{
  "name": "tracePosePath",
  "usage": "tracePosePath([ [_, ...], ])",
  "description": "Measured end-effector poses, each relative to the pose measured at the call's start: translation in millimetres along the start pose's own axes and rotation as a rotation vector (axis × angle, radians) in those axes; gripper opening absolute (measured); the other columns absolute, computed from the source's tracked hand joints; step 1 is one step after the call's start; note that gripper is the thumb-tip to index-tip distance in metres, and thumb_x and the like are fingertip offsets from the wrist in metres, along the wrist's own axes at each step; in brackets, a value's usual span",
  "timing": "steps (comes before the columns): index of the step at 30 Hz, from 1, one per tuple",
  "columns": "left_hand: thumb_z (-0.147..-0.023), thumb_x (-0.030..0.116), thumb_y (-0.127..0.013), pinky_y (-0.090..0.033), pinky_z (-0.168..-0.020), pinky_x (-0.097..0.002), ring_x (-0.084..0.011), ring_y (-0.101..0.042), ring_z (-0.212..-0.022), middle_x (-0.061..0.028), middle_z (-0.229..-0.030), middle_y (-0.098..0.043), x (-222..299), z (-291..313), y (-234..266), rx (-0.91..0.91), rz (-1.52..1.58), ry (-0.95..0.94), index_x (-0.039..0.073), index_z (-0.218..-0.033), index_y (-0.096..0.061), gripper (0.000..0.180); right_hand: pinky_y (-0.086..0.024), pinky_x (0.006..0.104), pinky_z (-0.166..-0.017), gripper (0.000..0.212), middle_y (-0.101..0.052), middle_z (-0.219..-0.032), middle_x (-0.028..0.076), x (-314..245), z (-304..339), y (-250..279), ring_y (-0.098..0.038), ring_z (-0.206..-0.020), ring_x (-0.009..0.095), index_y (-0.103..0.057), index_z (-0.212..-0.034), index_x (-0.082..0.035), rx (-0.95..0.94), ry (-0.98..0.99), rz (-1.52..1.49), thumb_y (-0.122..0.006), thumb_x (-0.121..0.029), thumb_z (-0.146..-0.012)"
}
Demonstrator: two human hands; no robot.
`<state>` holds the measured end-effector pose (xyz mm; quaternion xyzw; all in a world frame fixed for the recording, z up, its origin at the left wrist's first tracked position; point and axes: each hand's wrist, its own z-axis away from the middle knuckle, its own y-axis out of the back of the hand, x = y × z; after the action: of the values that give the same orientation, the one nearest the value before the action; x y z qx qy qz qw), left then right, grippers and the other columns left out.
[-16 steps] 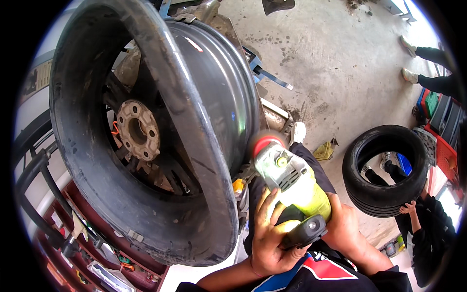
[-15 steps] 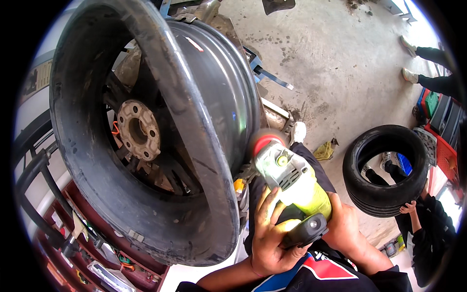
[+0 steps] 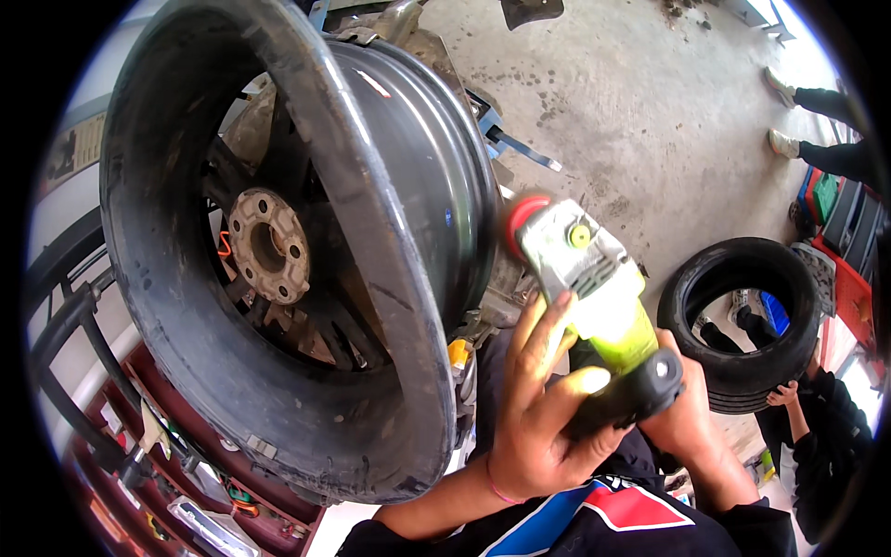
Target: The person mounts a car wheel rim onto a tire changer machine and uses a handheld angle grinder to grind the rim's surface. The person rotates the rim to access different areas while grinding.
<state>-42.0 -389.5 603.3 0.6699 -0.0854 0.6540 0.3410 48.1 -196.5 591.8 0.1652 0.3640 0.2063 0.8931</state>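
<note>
An angle grinder [image 3: 571,249] with a grey metal head, a yellow-green body and a red-backed disc [image 3: 526,223] is held up in front of me. My left hand [image 3: 536,404] wraps round its black side handle [image 3: 624,397], with some fingers up along the body. My right hand [image 3: 676,420] is closed round the rear of the body, partly hidden behind the handle. Left of the grinder stands a dark wheel rim [image 3: 422,306], tilted, its inner side and hub [image 3: 269,246] facing me. A gap separates the disc from the rim's edge.
A person at the right holds a bare black tyre [image 3: 733,399]; another person's legs [image 3: 826,130] show farther back. Below the rim is a dark red tool tray [image 3: 200,464] with tools. Black metal tubes [image 3: 70,325] rise at left. A blue clamp arm [image 3: 524,148] juts out beyond the rim.
The grinder has moved right and slightly away from the rim in both hands, opening a gap at the disc. My left hand has shifted right with it. The rim stays almost in place.
</note>
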Motion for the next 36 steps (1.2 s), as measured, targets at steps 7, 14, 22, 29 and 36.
tracePosePath([
  [7, -0.096, 0.039, -0.074, -0.024, -0.121, -0.0632, -0.0567, -0.034, -0.146, -0.0394, -0.153, -0.038, 17, 54, 0, -0.020, 0.043, 0.148, 0.002, -0.115, -0.063, 0.043, -0.058, 0.0473, -0.076, 0.076, -0.073, -0.095, 0.020, 8, 39, -22, -0.072, -0.088, 0.042, -0.054, -0.129, -0.004, -0.121, -0.065, 0.080, -0.091, -0.024, -0.066],
  [14, -0.094, 0.038, -0.076, -0.029, -0.118, -0.0618, -0.0535, -0.038, -0.144, -0.0302, -0.140, -0.054, 23, 72, 3, 0.045, 0.011, 0.235, 0.001, -0.109, -0.067, 0.041, -0.058, 0.0453, -0.077, 0.071, -0.072, -0.098, 0.018, 3, 44, -32, -0.072, -0.089, 0.039, -0.057, -0.125, -0.003, -0.091, 0.007, 0.168, -0.090, -0.023, -0.066],
  [22, -0.093, 0.037, -0.077, -0.031, -0.118, -0.0619, -0.0521, -0.039, -0.144, -0.0276, -0.140, -0.055, 19, 65, 8, 0.062, 0.023, 0.218, 0.001, -0.111, -0.067, 0.041, -0.058, 0.0452, -0.077, 0.070, -0.071, -0.099, 0.017, -6, 37, -31, -0.072, -0.090, 0.038, -0.057, -0.124, -0.003, -0.074, -0.001, 0.188, -0.090, -0.023, -0.065],
  [29, -0.094, 0.043, -0.074, -0.030, -0.119, -0.0555, -0.0497, -0.036, -0.145, -0.0353, -0.151, -0.042, 13, 51, 11, 0.037, 0.008, 0.177, -0.003, -0.122, -0.065, 0.055, -0.057, 0.0460, -0.078, 0.069, -0.072, -0.099, 0.018, -15, 28, -24, -0.072, -0.092, 0.038, -0.057, -0.125, -0.003, -0.059, -0.031, 0.180, -0.090, -0.022, -0.067],
  [36, -0.094, 0.041, -0.075, -0.029, -0.119, -0.0586, -0.0504, -0.037, -0.145, -0.0343, -0.145, -0.049, 12, 31, 13, 0.019, 0.005, 0.145, -0.002, -0.118, -0.065, 0.050, -0.057, 0.0473, -0.078, 0.070, -0.072, -0.098, 0.019, -16, 18, -17, -0.072, -0.092, 0.039, -0.055, -0.125, -0.004, -0.051, -0.046, 0.148, -0.090, -0.022, -0.068],
])
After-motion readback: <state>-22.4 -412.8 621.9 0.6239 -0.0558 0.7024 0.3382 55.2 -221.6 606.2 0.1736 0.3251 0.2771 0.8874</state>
